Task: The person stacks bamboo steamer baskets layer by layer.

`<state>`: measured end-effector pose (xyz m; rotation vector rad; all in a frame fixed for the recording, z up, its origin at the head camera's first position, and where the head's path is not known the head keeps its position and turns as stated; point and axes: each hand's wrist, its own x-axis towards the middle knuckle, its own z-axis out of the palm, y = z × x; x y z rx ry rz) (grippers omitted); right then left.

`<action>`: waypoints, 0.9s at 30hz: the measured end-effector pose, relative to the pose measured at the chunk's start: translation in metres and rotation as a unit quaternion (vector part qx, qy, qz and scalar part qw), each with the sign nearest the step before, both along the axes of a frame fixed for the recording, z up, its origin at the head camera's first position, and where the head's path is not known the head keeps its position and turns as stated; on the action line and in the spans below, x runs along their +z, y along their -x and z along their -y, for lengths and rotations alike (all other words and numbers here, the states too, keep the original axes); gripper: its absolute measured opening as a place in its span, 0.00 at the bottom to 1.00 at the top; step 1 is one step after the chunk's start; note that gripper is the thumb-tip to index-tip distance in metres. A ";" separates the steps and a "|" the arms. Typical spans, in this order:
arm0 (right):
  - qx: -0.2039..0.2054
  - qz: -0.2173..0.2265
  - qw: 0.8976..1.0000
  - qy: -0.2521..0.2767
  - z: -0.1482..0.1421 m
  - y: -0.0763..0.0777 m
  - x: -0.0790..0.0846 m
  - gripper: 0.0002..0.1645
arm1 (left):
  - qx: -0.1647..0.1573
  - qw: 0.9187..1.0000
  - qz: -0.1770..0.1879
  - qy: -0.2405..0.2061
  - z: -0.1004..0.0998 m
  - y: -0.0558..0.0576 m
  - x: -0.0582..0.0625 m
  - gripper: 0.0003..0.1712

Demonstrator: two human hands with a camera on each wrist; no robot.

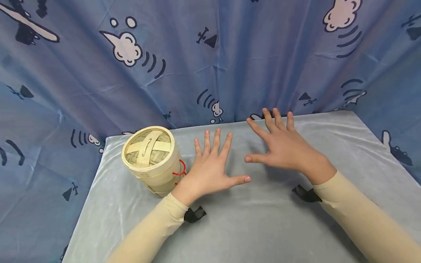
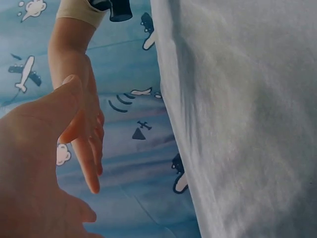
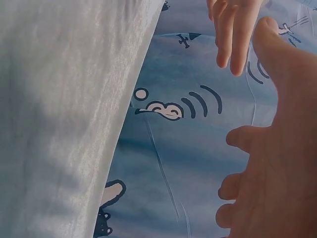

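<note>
Both hands hover over the cloth-covered table with fingers spread, holding nothing. My left hand is nearest the bamboo steamer, a round stack with a woven lid, just to its left; the forearm side of the hand hides part of it. Red cord or wire shows at the steamer's right side, partly behind the left wrist. To the right, my right hand has its thumb pointing toward the left hand, a gap between them. The left wrist view shows the right hand beyond the left one.
A pale grey cloth covers the table. Blue curtains with a cartoon airplane and cloud print hang close behind it and at both sides. Black straps are at the wrists, below beige sleeves.
</note>
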<state>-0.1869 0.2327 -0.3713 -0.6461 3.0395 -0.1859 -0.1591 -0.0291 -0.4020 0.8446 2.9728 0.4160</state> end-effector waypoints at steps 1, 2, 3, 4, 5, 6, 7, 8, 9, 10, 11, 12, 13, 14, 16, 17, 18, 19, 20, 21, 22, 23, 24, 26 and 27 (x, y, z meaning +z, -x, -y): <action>0.000 0.001 1.000 0.000 0.001 -0.001 0.001 0.71 | 0.000 1.000 -0.002 0.001 0.000 0.000 0.000 0.77; 0.000 0.002 1.000 -0.001 0.001 -0.001 0.001 0.71 | 0.000 1.000 -0.003 0.002 0.000 0.000 -0.001 0.77; 0.000 0.001 1.000 -0.001 0.001 -0.002 0.002 0.70 | 0.000 1.000 -0.003 0.001 0.000 0.000 -0.001 0.77; 0.001 0.000 1.000 -0.001 0.002 -0.002 0.002 0.70 | 0.000 1.000 -0.002 -0.001 0.000 0.000 -0.002 0.77; 0.003 -0.001 1.000 0.002 0.002 -0.002 0.003 0.69 | 0.000 1.000 -0.001 0.000 0.001 0.001 -0.002 0.77; 0.004 -0.001 1.000 0.003 0.003 -0.002 0.003 0.69 | 0.001 1.000 0.000 0.000 0.001 0.001 -0.002 0.77; 0.005 0.000 1.000 0.005 0.004 -0.001 0.004 0.68 | 0.002 1.000 0.002 -0.001 0.002 0.001 -0.003 0.77; 0.006 0.000 1.000 0.008 0.006 -0.001 0.004 0.68 | 0.002 1.000 0.003 -0.001 0.002 0.002 -0.003 0.77; 0.006 0.001 1.000 0.010 0.007 -0.001 0.004 0.68 | 0.003 1.000 0.003 -0.001 0.003 0.002 -0.003 0.77; 0.006 0.003 1.000 0.011 0.008 -0.001 0.004 0.67 | 0.003 1.000 0.002 -0.001 0.003 0.002 -0.003 0.77; 0.005 0.004 1.000 0.011 0.009 -0.001 0.004 0.67 | 0.003 1.000 0.001 0.000 0.004 0.002 -0.003 0.77; 0.004 0.005 1.000 0.011 0.009 -0.001 0.004 0.67 | 0.003 1.000 0.000 -0.001 0.004 0.002 -0.002 0.77; 0.004 0.006 1.000 0.013 0.010 -0.001 0.004 0.67 | 0.003 1.000 -0.001 0.000 0.005 0.002 -0.002 0.77; 0.004 0.008 1.000 0.014 0.010 -0.001 0.003 0.67 | 0.003 1.000 0.000 -0.001 0.005 0.002 -0.002 0.77; 0.006 0.010 1.000 0.016 0.011 -0.001 0.002 0.66 | 0.004 1.000 0.001 0.000 0.006 0.002 -0.002 0.77; 0.008 0.010 1.000 0.018 0.012 -0.001 0.001 0.66 | 0.005 1.000 0.001 0.002 0.007 0.001 -0.003 0.77; 0.011 0.009 1.000 0.021 0.012 -0.001 0.000 0.65 | 0.005 1.000 0.002 0.002 0.007 0.001 -0.003 0.76; 0.017 0.008 1.000 0.022 0.014 0.001 -0.001 0.65 | 0.011 1.000 0.002 0.003 0.009 0.000 -0.003 0.76; 0.023 0.006 0.999 0.023 0.016 0.003 -0.002 0.65 | 0.016 1.000 0.003 0.002 0.011 -0.001 -0.003 0.76; 0.028 0.002 0.999 0.023 0.018 0.005 -0.002 0.65 | 0.021 1.000 0.003 0.002 0.012 -0.001 -0.003 0.76; 0.033 0.000 0.999 0.025 0.019 0.006 -0.003 0.65 | 0.025 1.000 0.003 0.001 0.013 -0.002 -0.003 0.76; 0.039 0.000 0.999 0.026 0.021 0.008 -0.004 0.64 | 0.030 1.000 0.004 0.000 0.014 -0.003 -0.003 0.77; 0.044 0.000 0.999 0.027 0.022 0.009 -0.005 0.64 | 0.035 0.999 0.005 0.001 0.014 -0.004 -0.003 0.77; 0.054 0.008 0.998 0.029 0.025 0.011 -0.008 0.63 | 0.045 0.999 0.007 0.005 0.014 -0.007 -0.004 0.77; 0.059 0.013 0.998 0.034 0.026 0.012 -0.010 0.62 | 0.048 0.999 0.004 0.006 0.014 -0.009 -0.004 0.77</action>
